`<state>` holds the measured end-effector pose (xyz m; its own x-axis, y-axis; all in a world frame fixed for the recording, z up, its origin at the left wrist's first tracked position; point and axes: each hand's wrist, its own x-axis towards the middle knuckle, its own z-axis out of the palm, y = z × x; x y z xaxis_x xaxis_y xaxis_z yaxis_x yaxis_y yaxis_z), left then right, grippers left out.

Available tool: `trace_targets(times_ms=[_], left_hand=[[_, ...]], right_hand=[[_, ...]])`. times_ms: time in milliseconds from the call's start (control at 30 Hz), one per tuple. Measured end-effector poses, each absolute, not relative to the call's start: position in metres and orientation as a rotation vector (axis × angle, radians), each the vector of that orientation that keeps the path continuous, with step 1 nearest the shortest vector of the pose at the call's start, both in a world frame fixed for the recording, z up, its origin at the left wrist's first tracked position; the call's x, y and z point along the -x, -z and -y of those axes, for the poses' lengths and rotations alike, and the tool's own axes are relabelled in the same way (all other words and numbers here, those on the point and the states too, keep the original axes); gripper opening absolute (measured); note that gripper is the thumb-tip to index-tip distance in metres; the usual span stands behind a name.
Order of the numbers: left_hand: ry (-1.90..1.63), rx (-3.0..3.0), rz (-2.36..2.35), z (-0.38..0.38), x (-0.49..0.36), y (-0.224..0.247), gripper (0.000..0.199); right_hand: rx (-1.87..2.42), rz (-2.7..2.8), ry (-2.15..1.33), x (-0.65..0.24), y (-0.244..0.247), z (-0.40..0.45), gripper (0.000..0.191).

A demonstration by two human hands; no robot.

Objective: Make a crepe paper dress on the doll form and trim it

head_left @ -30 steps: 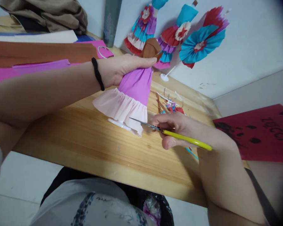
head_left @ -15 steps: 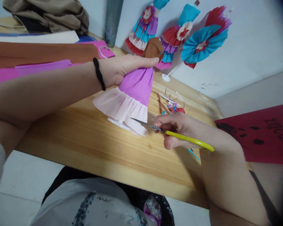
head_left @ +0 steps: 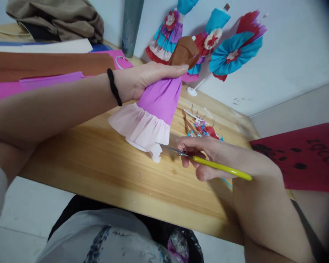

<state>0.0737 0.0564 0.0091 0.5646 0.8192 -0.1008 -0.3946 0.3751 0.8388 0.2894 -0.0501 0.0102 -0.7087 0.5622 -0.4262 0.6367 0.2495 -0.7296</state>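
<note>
My left hand (head_left: pixel 150 78) is closed around the upper part of a small paper dress (head_left: pixel 160 100), brown at the top, purple in the middle, with a pale pink ruffle (head_left: pixel 141 126) at the bottom. Part of a white round base (head_left: pixel 135 144) shows under the ruffle. My right hand (head_left: pixel 200 153) grips yellow-handled scissors (head_left: pixel 222 168). Their blades lie at the ruffle's lower right edge, where a partly cut strip of pink paper (head_left: pixel 155 151) hangs down. The blade tips are partly hidden by the paper.
Paper scraps (head_left: pixel 203 128) lie beyond my right hand. Paper dresses (head_left: pixel 164 40) and a blue paper fan (head_left: pixel 235 53) stand at the wall. Coloured sheets (head_left: pixel 52 65) and brown cloth (head_left: pixel 57 16) are at left, a red sign (head_left: pixel 301 157) at right.
The hanging pink strip has swung down and left, further separated from the ruffle. The scissors have shifted slightly right and down. The brown top has tilted right.
</note>
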Motion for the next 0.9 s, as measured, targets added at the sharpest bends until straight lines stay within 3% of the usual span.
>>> trace_targets(times_ms=[367,567,900], left_hand=[[-0.885,-1.127,-0.594,-0.052,-0.073,-0.018,0.031],[-0.988,-1.134,-0.4,-0.046,-0.071,-0.03,0.031],[-1.032,-1.127,-0.311,-0.044,-0.064,-0.04,0.03]], right_hand=[[-1.117,-2.489,1.506,-0.292,-0.008,0.048,0.054],[-1.139,-2.484,1.529,-0.294,-0.006,0.048,0.04],[-1.292,-2.509,1.438,-0.296,-0.006,0.046,0.058]])
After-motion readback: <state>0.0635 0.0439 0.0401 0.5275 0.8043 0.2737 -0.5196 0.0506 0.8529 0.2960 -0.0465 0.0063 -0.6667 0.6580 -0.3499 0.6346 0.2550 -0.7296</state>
